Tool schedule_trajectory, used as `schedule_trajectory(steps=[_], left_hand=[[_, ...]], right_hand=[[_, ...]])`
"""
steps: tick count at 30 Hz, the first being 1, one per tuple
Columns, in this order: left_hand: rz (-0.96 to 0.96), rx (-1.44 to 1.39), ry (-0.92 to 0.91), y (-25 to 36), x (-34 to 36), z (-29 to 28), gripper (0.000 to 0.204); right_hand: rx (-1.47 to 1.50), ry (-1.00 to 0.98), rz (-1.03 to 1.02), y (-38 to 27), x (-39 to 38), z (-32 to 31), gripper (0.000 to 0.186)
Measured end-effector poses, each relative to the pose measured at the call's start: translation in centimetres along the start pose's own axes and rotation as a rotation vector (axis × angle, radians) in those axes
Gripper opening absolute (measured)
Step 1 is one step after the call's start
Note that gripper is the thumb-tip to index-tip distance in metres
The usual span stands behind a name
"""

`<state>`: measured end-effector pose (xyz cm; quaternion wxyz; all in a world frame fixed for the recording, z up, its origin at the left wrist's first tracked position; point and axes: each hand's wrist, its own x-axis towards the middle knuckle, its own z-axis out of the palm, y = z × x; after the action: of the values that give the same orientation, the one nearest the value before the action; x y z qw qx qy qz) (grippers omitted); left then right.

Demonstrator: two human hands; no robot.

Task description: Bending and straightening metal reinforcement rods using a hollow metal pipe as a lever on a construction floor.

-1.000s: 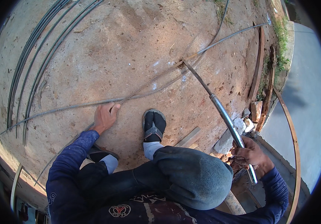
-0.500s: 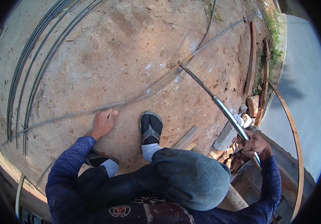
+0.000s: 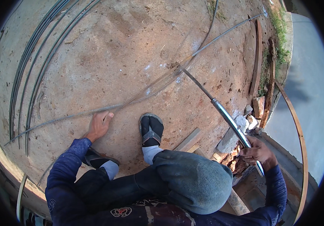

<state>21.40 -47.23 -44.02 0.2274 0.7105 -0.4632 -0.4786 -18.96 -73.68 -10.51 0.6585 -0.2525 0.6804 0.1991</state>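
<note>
On the brown earth ground point(image 3: 94, 56) before you, long steel reinforcing bars point(image 3: 128, 102) are crossing, between your feet and the far grass. A metal lever point(image 3: 228, 121) with shiny tubular handle slants from these bars toward your right side. Your right hand point(image 3: 255, 151) is wrapped around its handle. Your left hand point(image 3: 98, 127) curls over one bar; I cannot tell if it grips.

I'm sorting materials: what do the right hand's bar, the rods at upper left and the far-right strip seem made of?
Bar: metal, probably steel; mirror-bright along its thick part, dull at its thin end.
Rods: likely steel, dull grey, long and slender.
Strip: apparently wood, matte and brown.
</note>
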Motion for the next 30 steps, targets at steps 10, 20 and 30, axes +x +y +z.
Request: schedule_trajectory(steps=[10, 20, 30], left_hand=[[-0.021, 0.073, 0.005, 0.5, 0.3, -0.2, 0.045], [-0.042, 0.026, -0.018, 0.0, 0.2, -0.2, 0.054], [-0.133, 0.165, -0.053, 0.2, -0.2, 0.3, 0.049]], right_hand=[[0.01, -0.076, 0.018, 2.0, 2.0, -2.8, 0.026], [0.105, -0.051, -0.008, 4.0, 2.3, -1.7, 0.026], [0.027, 0.007, 0.021, 2.3, 1.6, 1.2, 0.026]])
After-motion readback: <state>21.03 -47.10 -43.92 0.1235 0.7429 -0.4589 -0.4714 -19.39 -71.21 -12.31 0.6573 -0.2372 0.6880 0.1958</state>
